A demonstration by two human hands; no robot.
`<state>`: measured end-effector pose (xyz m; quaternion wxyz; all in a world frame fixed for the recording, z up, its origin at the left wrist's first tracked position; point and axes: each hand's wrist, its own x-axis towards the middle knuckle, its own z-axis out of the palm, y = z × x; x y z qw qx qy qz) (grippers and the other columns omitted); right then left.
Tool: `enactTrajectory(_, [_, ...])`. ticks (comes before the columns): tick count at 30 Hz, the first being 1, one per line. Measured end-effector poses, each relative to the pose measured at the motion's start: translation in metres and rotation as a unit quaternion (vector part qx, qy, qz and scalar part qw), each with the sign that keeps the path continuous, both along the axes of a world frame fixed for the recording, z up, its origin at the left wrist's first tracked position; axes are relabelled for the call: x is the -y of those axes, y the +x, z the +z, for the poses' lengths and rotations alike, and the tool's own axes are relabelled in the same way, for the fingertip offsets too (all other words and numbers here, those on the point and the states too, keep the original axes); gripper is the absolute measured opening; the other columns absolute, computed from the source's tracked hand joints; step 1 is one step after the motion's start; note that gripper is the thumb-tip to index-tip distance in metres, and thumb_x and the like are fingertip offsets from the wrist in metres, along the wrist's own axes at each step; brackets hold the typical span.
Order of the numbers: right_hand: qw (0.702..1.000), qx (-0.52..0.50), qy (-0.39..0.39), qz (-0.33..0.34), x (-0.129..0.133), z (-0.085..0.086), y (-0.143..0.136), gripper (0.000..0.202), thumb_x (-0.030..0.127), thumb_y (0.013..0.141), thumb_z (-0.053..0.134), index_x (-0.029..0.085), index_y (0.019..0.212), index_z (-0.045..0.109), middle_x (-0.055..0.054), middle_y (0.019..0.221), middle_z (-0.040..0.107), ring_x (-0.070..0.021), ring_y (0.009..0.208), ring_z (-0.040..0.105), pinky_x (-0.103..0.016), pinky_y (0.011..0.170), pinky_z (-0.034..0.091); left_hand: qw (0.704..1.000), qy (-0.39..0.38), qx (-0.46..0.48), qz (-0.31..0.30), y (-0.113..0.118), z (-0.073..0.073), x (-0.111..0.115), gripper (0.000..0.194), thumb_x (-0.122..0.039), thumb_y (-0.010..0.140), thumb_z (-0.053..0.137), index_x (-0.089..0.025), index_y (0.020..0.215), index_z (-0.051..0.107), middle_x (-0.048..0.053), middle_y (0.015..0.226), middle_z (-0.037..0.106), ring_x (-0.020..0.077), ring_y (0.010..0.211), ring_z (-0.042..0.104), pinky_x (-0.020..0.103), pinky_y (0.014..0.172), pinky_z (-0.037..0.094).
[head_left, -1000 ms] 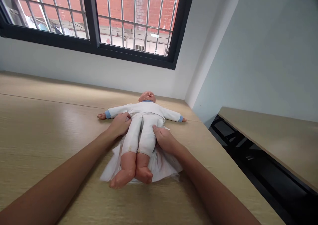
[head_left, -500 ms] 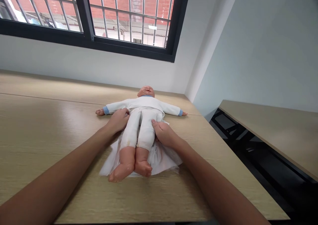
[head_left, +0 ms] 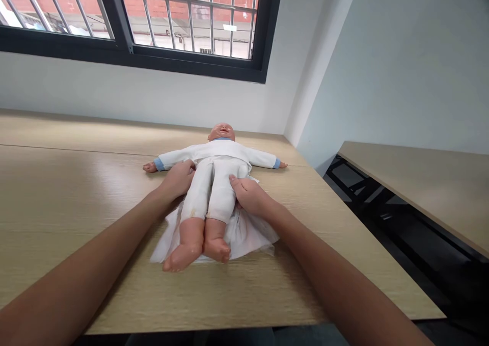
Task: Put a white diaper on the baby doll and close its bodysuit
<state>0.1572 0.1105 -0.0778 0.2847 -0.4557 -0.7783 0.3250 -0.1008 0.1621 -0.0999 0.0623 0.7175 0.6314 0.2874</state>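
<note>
A baby doll (head_left: pixel 220 195) lies on its back on the wooden table (head_left: pixel 95 223), head toward the window and feet toward me. It wears a white top with blue cuffs (head_left: pixel 159 163), and its upper legs are white cloth. Beneath its legs spreads a thin, crinkled white sheet (head_left: pixel 252 236). My left hand (head_left: pixel 179 179) is closed at the doll's hip on the left; its fingertips are hidden there. On the other side, my right hand (head_left: pixel 250 195) grips the thigh, thumb on top and fingers tucked underneath, close to the sheet.
Behind the table rises a pale wall (head_left: pixel 153 94) with a dark-framed, barred window (head_left: pixel 191 63). A second table (head_left: pixel 420 183) with black supports stands to the right, across a gap. The near table edge is just in front of me.
The view has shifted slightly, so the doll and both hands appear a little higher and further left. Both hands keep about the same places at the doll's sides.
</note>
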Motion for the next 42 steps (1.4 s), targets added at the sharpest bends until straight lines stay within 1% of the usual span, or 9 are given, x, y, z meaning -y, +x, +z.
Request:
enactTrajectory(8, [1.000, 0.002, 0.005, -0.002, 0.0027, 0.0008, 0.0000, 0.069, 0.068, 0.095, 0.027, 0.016, 0.078, 0.070, -0.012, 0.058, 0.063, -0.0290, 0.072, 0.065, -0.038, 0.070, 0.052, 1.000, -0.001, 0.011, 0.000, 0.0012, 0.0030, 0.0018, 0.028, -0.040, 0.081, 0.050, -0.017, 0.089, 0.064, 0.010, 0.092, 0.073, 0.0294, 0.088, 0.062, 0.037, 0.074, 0.049])
enactTrajectory(11, [1.000, 0.000, 0.005, -0.005, 0.0023, -0.0003, -0.0004, 0.069, 0.067, 0.095, 0.027, 0.016, 0.073, 0.068, -0.012, 0.057, 0.062, -0.0280, 0.069, 0.063, -0.037, 0.067, 0.051, 1.000, 0.007, 0.010, -0.001, -0.0008, 0.0011, -0.0015, 0.027, -0.040, 0.083, 0.048, -0.018, 0.086, 0.063, 0.011, 0.093, 0.072, 0.0275, 0.085, 0.062, 0.036, 0.075, 0.048])
enactTrajectory(15, [1.000, 0.006, 0.013, 0.011, 0.0025, -0.0004, -0.0003, 0.070, 0.066, 0.096, 0.023, 0.018, 0.065, 0.063, -0.012, 0.058, 0.061, -0.0255, 0.064, 0.060, -0.037, 0.066, 0.049, 0.999, -0.004, 0.044, -0.006, -0.0014, 0.0004, -0.0026, 0.027, -0.040, 0.083, 0.048, -0.018, 0.085, 0.063, 0.008, 0.088, 0.072, 0.0242, 0.079, 0.062, 0.033, 0.071, 0.047])
enactTrajectory(20, [1.000, -0.002, 0.013, 0.009, 0.0033, 0.0000, 0.0002, 0.067, 0.067, 0.096, 0.023, 0.019, 0.063, 0.058, -0.010, 0.063, 0.062, -0.0237, 0.063, 0.059, -0.036, 0.065, 0.048, 0.997, -0.018, 0.077, -0.009, -0.0003, 0.0029, 0.0009, 0.027, -0.039, 0.082, 0.049, -0.017, 0.085, 0.064, 0.007, 0.087, 0.072, 0.0235, 0.077, 0.062, 0.033, 0.069, 0.047])
enactTrajectory(25, [1.000, -0.004, 0.009, 0.009, 0.0026, -0.0006, 0.0003, 0.067, 0.070, 0.094, 0.025, 0.021, 0.062, 0.058, -0.010, 0.060, 0.060, -0.0258, 0.065, 0.060, -0.036, 0.063, 0.049, 0.997, -0.032, 0.069, -0.019, -0.0012, 0.0052, 0.0030, 0.026, -0.038, 0.081, 0.050, -0.017, 0.087, 0.063, 0.007, 0.089, 0.071, 0.0239, 0.079, 0.063, 0.033, 0.069, 0.046])
enactTrajectory(31, [1.000, 0.006, 0.013, 0.012, 0.0034, 0.0006, 0.0003, 0.066, 0.068, 0.096, 0.023, 0.022, 0.059, 0.053, -0.009, 0.062, 0.061, -0.0219, 0.063, 0.058, -0.034, 0.062, 0.048, 0.998, -0.037, 0.049, -0.016, -0.0019, 0.0057, 0.0026, 0.029, -0.042, 0.082, 0.049, -0.017, 0.089, 0.062, 0.006, 0.088, 0.071, 0.0242, 0.079, 0.062, 0.032, 0.066, 0.044])
enactTrajectory(34, [1.000, 0.003, 0.013, 0.010, 0.0044, 0.0016, -0.0001, 0.066, 0.067, 0.097, 0.024, 0.020, 0.061, 0.054, -0.009, 0.063, 0.061, -0.0211, 0.064, 0.057, -0.034, 0.065, 0.047, 0.999, -0.025, 0.024, -0.025, -0.0025, 0.0039, 0.0005, 0.030, -0.043, 0.083, 0.049, -0.017, 0.091, 0.062, 0.008, 0.093, 0.071, 0.0244, 0.082, 0.061, 0.032, 0.068, 0.044])
enactTrajectory(39, [1.000, 0.009, 0.008, 0.008, 0.0036, 0.0007, -0.0004, 0.067, 0.069, 0.096, 0.024, 0.020, 0.061, 0.054, -0.008, 0.062, 0.059, -0.0215, 0.065, 0.058, -0.034, 0.066, 0.046, 1.000, -0.018, -0.005, -0.018, -0.0028, 0.0012, -0.0013, 0.030, -0.042, 0.085, 0.047, -0.017, 0.092, 0.062, 0.008, 0.093, 0.069, 0.0247, 0.083, 0.060, 0.033, 0.071, 0.044])
enactTrajectory(42, [1.000, 0.009, 0.006, 0.011, 0.0026, -0.0006, 0.0000, 0.067, 0.071, 0.095, 0.023, 0.021, 0.061, 0.051, -0.006, 0.062, 0.061, -0.0200, 0.063, 0.056, -0.034, 0.066, 0.045, 1.000, -0.015, 0.007, -0.024, -0.0020, 0.0004, -0.0009, 0.028, -0.041, 0.084, 0.051, -0.017, 0.092, 0.062, 0.009, 0.096, 0.069, 0.0249, 0.085, 0.060, 0.034, 0.076, 0.045])
